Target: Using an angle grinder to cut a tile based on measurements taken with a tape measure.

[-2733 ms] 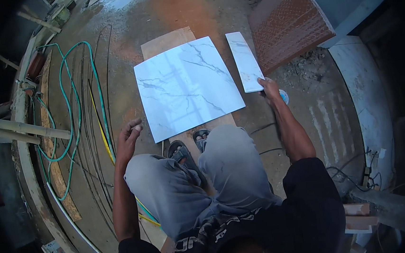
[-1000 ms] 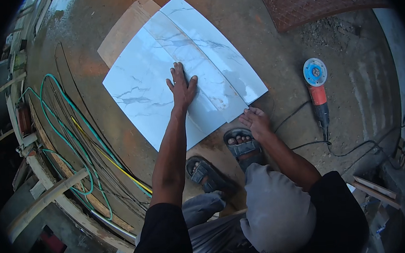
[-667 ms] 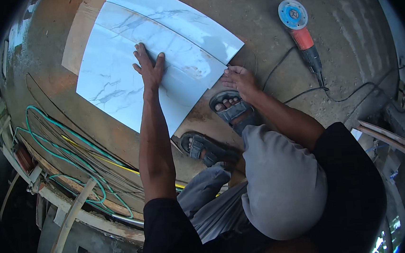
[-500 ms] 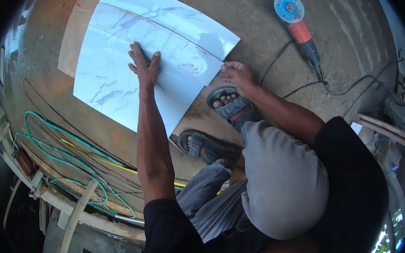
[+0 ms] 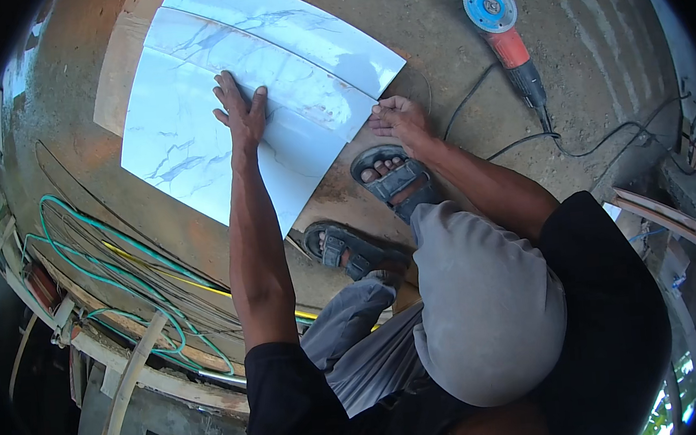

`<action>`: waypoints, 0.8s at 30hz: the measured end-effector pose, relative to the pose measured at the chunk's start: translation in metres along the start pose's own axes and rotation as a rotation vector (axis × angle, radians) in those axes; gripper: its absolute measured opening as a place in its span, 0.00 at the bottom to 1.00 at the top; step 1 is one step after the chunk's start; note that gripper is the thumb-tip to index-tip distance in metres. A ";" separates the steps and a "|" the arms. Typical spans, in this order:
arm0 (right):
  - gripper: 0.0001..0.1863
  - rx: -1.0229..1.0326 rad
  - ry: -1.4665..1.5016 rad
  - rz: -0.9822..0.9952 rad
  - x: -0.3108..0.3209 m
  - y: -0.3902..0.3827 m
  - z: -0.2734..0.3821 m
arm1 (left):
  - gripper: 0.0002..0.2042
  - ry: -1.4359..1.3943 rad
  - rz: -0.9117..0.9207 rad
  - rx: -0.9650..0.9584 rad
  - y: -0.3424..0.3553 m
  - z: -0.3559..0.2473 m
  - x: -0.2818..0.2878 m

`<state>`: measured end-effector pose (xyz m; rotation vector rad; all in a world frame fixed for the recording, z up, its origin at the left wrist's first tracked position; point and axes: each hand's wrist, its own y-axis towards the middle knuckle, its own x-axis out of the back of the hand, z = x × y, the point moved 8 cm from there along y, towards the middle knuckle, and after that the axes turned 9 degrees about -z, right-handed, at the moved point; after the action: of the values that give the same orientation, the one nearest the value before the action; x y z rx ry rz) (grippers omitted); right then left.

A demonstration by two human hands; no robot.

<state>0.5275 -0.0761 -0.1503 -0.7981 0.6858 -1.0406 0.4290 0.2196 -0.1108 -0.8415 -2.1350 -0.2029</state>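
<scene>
A large white, grey-veined square tile (image 5: 178, 141) lies on the ground, with a narrow strip of matching tile (image 5: 287, 71) lying diagonally across it. My left hand (image 5: 241, 111) rests on the large tile beside the strip's near long edge, fingers spread and thumb out. My right hand (image 5: 402, 123) is at the strip's near right end, fingertips and thumb gripping its corner. My sandalled feet (image 5: 386, 178) are just below the tiles.
An angle grinder (image 5: 506, 45) with a blue disc lies at the right, its black cable curving over the concrete. Cardboard (image 5: 120, 72) pokes out under the tile. Green hoses (image 5: 107, 269), wires and timber (image 5: 156, 376) line the left. Brown boards (image 5: 655, 218) lie at the lower right.
The strip, earlier in my right hand beside the large tile, now lies across it. My left hand has come onto the tile. The whole view has shifted.
</scene>
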 end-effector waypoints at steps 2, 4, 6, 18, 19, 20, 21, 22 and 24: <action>0.15 -0.010 -0.002 0.016 0.000 0.001 -0.002 | 0.44 0.004 0.010 0.010 0.000 0.001 -0.001; 0.15 -0.006 -0.006 0.016 0.001 0.002 -0.004 | 0.44 0.020 0.009 0.003 0.000 0.001 -0.001; 0.15 0.001 -0.018 0.014 0.001 0.004 -0.005 | 0.44 0.025 0.020 0.014 0.000 0.001 -0.001; 0.15 0.023 -0.030 0.042 -0.001 0.000 -0.006 | 0.44 -0.016 0.029 0.052 0.000 -0.002 0.004; 0.15 0.030 -0.024 0.032 0.000 0.001 -0.006 | 0.44 -0.020 0.046 0.067 -0.001 0.000 0.002; 0.15 0.018 -0.027 0.041 -0.001 0.000 -0.008 | 0.44 -0.014 0.039 0.062 -0.002 0.000 0.003; 0.15 0.021 -0.027 0.035 0.000 0.000 -0.008 | 0.44 -0.015 0.039 0.061 -0.001 0.000 0.003; 0.15 0.033 -0.012 0.030 0.000 0.001 -0.008 | 0.44 -0.024 0.044 0.063 -0.001 0.000 0.002; 0.14 0.022 -0.014 0.032 -0.001 0.001 -0.009 | 0.44 -0.019 0.039 0.060 -0.001 -0.001 0.003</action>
<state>0.5202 -0.0775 -0.1557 -0.7724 0.6715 -1.0115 0.4278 0.2204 -0.1078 -0.8518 -2.1298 -0.1105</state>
